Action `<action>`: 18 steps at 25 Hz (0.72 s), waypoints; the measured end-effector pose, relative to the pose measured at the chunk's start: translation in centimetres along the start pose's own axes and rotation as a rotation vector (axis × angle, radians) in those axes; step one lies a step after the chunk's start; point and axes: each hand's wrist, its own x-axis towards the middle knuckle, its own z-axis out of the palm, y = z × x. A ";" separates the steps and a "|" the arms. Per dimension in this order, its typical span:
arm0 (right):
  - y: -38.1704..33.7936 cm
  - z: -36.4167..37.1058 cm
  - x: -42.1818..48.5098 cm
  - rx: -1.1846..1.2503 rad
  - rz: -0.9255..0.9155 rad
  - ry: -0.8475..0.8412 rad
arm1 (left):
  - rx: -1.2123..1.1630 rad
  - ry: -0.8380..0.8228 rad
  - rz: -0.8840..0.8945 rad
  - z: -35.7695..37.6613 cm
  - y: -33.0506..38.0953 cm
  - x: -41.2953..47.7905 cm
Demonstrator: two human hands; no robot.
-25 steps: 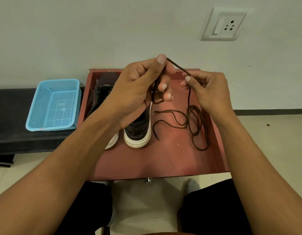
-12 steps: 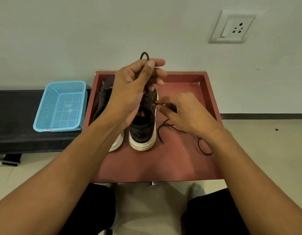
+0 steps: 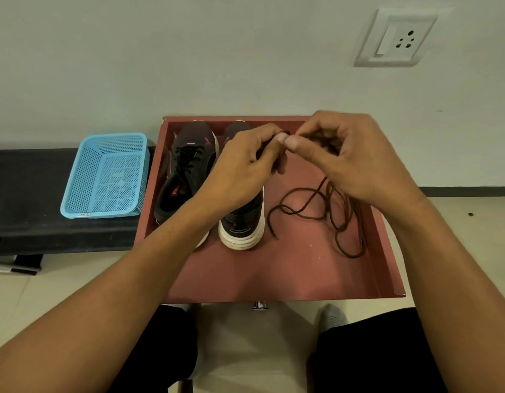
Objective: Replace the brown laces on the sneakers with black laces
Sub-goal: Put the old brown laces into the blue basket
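Note:
Two dark sneakers stand side by side in a red tray [image 3: 288, 276]. The left sneaker [image 3: 186, 171] shows black laces. My left arm hides most of the right sneaker [image 3: 241, 222]. Brown lace [image 3: 316, 214] lies in loose loops on the tray floor to the right. My left hand [image 3: 245, 163] and my right hand [image 3: 342, 157] meet above the right sneaker, fingertips touching, both pinching one end of the brown lace, which hangs down from my right hand to the loops.
A light blue plastic basket [image 3: 106, 177] sits on a black bench [image 3: 24, 199] left of the tray. A wall socket [image 3: 396, 38] is at the upper right. My knees and a socked foot [image 3: 330, 319] are below the tray's front edge.
My right hand rose from the tray floor up to my left hand. My left hand dropped lower, and the lace loop above it is gone from sight. More brown lace lies on the tray.

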 end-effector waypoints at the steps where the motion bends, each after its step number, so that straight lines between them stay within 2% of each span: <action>1: 0.3 -0.4 0.1 0.031 -0.003 0.049 | -0.086 -0.021 -0.021 0.1 0.3 0.0; 4: 1.3 -0.8 0.3 0.095 0.017 0.210 | -0.346 -0.083 -0.083 0.2 1.2 0.0; 7: 2.3 0.5 0.5 0.102 0.066 0.231 | -0.520 -0.130 -0.090 0.2 1.9 0.0; 12: 2.5 3.8 0.2 -0.069 0.086 0.006 | -0.826 -0.069 -0.094 -0.7 2.1 0.1; 18: 0.0 4.9 -0.5 -0.080 0.015 -0.277 | -0.856 0.064 -0.185 -1.8 1.1 0.7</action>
